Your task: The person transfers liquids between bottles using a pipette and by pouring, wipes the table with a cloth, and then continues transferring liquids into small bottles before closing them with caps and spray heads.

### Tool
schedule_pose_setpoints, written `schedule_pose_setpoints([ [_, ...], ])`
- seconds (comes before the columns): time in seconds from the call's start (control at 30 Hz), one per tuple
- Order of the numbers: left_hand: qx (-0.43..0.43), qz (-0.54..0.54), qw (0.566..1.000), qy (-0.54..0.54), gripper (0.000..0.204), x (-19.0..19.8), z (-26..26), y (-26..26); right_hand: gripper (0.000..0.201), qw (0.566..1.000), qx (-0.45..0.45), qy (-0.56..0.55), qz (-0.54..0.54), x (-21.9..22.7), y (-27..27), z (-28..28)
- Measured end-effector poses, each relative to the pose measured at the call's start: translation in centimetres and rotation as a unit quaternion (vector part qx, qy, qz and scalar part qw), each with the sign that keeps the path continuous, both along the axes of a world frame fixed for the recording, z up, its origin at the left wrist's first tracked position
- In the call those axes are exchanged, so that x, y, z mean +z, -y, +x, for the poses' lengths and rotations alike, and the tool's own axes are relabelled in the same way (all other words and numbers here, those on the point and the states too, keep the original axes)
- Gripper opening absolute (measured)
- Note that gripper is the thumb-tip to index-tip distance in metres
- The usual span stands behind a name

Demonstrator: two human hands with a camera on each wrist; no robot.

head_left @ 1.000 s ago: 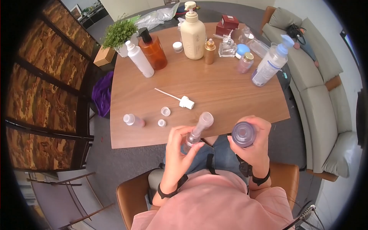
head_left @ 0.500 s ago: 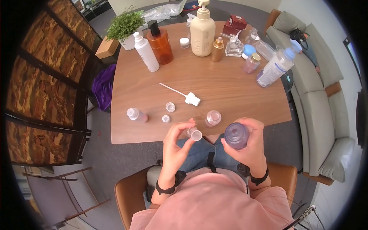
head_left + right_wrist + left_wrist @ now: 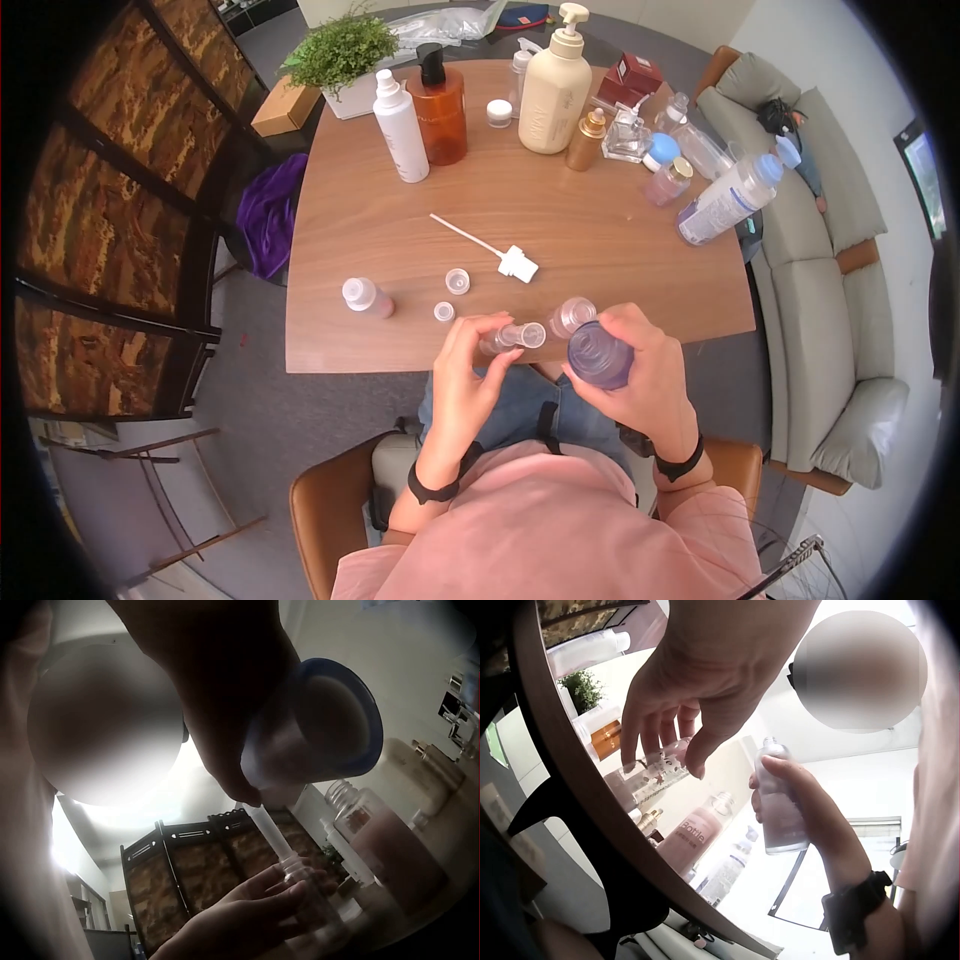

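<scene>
My left hand (image 3: 468, 365) pinches a small clear bottle (image 3: 660, 776) with a red pattern between thumb and fingers. A translucent funnel-shaped piece (image 3: 268, 832) stands in this bottle's neck, its round mouth facing up in the head view. My right hand (image 3: 650, 375) grips a bluish-purple translucent bottle (image 3: 600, 357), held just right of the funnel piece; its narrow neck is uncapped in the left wrist view. Between and beyond the hands stands an uncapped bottle of pink liquid (image 3: 694, 836), partly behind the right hand's bottle in the head view.
A white pump top (image 3: 518, 264) with a long tube, two small caps (image 3: 457, 281) and a small capped bottle (image 3: 367, 297) lie on the wooden table (image 3: 340, 235). Toward the back stand a white bottle (image 3: 403, 135), an amber pump bottle (image 3: 440, 118), a cream pump bottle (image 3: 553, 100) and several others.
The left hand's bottle has tipped, its funnel piece now pointing right toward the other bottle. The right hand has brought its bottle leftward, closer. The head view has shifted slightly.
</scene>
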State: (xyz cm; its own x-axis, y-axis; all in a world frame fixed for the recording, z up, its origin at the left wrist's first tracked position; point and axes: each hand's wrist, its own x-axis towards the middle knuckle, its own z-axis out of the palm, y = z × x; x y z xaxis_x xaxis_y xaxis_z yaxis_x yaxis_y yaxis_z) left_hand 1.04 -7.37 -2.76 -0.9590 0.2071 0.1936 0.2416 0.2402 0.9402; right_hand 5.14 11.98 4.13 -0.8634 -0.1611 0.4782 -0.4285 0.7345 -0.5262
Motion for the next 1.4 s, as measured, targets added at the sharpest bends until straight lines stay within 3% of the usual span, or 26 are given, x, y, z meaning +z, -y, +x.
schedule_pose_setpoints([
  [0.2,-0.013,0.013,1.000,0.018,0.033,-0.1,-0.4,0.6,0.073,0.998,0.040,-0.038,0.031,0.5,0.5,-1.2],
  [0.73,-0.038,0.045,0.998,0.011,0.035,-1.2,-0.7,1.6,0.078,0.985,0.089,0.021,0.147,3.0,2.0,-2.2],
  [1.2,-0.014,0.046,0.998,-0.037,0.031,-0.9,-0.8,1.3,0.066,0.966,0.095,0.029,0.237,5.5,2.5,-2.2],
  [1.4,-0.034,0.034,0.999,-0.007,0.033,-0.6,-0.7,1.6,0.063,0.957,0.096,0.040,0.272,6.2,2.6,-2.4],
])
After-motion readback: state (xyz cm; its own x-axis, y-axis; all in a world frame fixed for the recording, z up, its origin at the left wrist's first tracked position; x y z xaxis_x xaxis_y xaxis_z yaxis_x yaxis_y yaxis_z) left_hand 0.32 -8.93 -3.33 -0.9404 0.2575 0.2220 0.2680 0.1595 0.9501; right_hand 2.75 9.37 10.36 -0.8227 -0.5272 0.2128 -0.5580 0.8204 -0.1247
